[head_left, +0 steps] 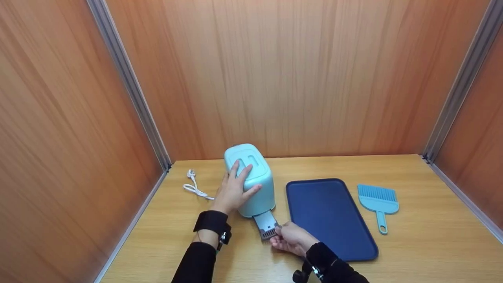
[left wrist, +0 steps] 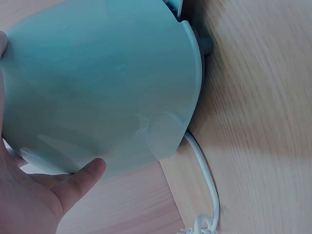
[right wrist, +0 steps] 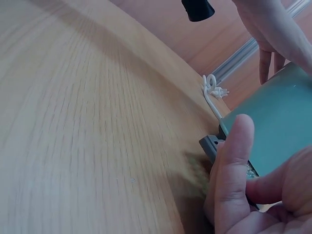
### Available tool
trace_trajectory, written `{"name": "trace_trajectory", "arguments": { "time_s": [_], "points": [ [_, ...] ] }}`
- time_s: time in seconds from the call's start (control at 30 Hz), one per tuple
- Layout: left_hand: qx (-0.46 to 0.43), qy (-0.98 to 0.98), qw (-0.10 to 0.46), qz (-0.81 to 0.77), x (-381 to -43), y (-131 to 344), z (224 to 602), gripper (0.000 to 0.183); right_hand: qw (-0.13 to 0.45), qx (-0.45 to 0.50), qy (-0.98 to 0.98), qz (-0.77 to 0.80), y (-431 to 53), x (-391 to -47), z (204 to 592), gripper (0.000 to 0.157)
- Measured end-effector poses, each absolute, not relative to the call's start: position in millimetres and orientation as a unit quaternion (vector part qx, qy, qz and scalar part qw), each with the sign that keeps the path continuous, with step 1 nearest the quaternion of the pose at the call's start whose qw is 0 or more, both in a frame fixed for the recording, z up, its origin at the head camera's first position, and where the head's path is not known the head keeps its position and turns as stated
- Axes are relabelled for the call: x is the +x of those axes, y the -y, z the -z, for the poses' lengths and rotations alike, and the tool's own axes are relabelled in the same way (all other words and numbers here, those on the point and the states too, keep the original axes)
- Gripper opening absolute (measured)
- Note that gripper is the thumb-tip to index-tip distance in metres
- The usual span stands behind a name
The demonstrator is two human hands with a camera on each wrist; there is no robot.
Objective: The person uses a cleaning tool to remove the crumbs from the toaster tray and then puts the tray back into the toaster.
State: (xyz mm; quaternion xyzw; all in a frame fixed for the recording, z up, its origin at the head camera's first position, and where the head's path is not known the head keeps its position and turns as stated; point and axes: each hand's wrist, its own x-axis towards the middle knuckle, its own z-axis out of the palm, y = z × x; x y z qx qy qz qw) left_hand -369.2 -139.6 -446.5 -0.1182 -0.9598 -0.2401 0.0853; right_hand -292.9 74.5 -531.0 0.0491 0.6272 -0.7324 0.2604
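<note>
A light-blue toaster [head_left: 262,196] stands on the wooden table with two long recesses in its top. My left hand [head_left: 232,192] rests on its top and near side, fingers spread. In the left wrist view, the thumb [left wrist: 85,180] lies along the smooth toaster wall. From the toaster's base a crumb tray [head_left: 265,221] sticks out toward me, with a grey slotted end. My right hand [head_left: 292,237] pinches that end at its right corner. Small crumbs [right wrist: 251,171] show on the tray in the right wrist view, where the fingers hide much of it.
Left of the toaster lies its white power cord [head_left: 194,190] with a plug. A dark blue rectangular tray [head_left: 328,216] lies right of the toaster, close to my right wrist. Farther right is a blue dustpan with a brush [head_left: 379,204]. Wooden panels [head_left: 290,78] enclose the table.
</note>
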Motion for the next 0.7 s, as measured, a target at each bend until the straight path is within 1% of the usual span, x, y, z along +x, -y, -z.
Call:
{"name": "trace_trajectory", "arguments": {
  "time_s": [0.2, 0.3, 0.7],
  "points": [
    [-0.119, 0.96, 0.081, 0.24, -370.4, 139.8, 446.6, 0.082, 0.255, 0.053, -0.626, 0.735, -80.3, -285.8, 530.4, 0.022],
    [-0.119, 0.96, 0.082, 0.239, -370.6, 139.6, 446.7, 0.082, 0.254, 0.054, -0.631, 0.731, -82.7, -283.4, 530.5, 0.022],
    [-0.114, 0.96, 0.077, 0.243, -371.5, 141.1, 445.1, 0.083, 0.271, 0.063, -0.636, 0.72, -90.8, -276.2, 531.3, 0.024]
  ]
}}
